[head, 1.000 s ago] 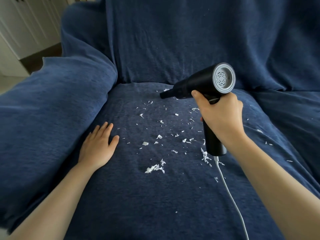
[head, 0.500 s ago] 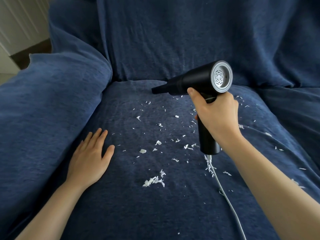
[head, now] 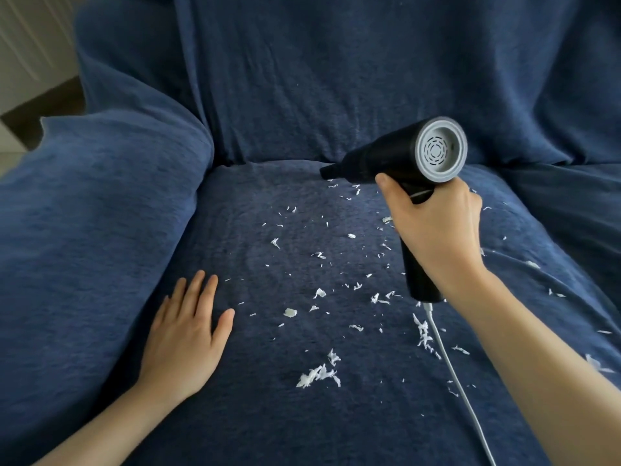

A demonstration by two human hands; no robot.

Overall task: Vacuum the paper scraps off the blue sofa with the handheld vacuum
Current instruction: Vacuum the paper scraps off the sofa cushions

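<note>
White paper scraps lie scattered over the seat cushion of the blue sofa, with several more on the right side. My right hand grips the handle of a black handheld vacuum. Its grey round rear end faces me, and its narrow nozzle points left and away, just above the scraps at the back of the seat. My left hand rests flat on the seat, fingers spread, next to the armrest.
A white cable runs from the bottom of the vacuum handle across the seat toward me. The padded armrest rises on the left. The backrest stands behind. White cabinets and floor show at the far left.
The vacuum and my right hand have shifted slightly left and toward the back of the seat. My view has turned a little, bringing more scraps on the right into sight. My left hand stays flat.
</note>
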